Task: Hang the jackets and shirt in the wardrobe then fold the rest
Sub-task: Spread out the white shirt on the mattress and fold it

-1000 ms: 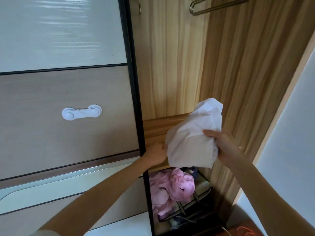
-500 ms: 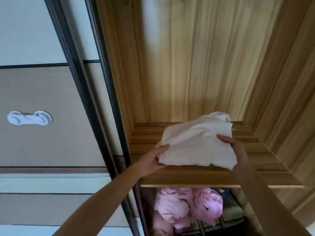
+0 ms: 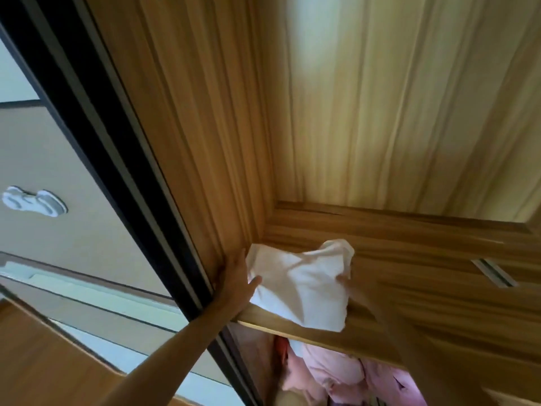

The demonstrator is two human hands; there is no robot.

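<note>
1. Head view, the only view. The folded white garment [image 3: 298,285] lies on the wooden shelf [image 3: 424,259] inside the wardrobe, low and centre in the frame, close to the shelf's left back corner.
2. Left hand [image 3: 235,281]: fingers straight, lying up along the wardrobe side wall [image 3: 190,142], with the thumb resting on the garment's left edge. It grasps nothing.
3. Right hand [image 3: 349,287]: motion-blurred at the garment's right edge. It seems to touch the cloth, but I cannot tell whether the fingers are curled or released.
4. Handling (judgement): thin cloth, light, soft and limp, not fragile. It creases and sags, so the fold will slump if lifted by one corner. Best held flat from both side edges, or palm under and thumb on top.
5. Orientation: the bundle is roughly squarish. Its longer run goes from upper left to lower right in the frame. A bunched end points to the upper right, and the lower right corner hangs just over the shelf's front lip.
6. Below the shelf, at the bottom of the frame, a pink garment [image 3: 336,373] lies crumpled and unfolded.
7. Left of frame: the dark sliding-door frame [image 3: 117,171] and a white latch [image 3: 35,202].
</note>
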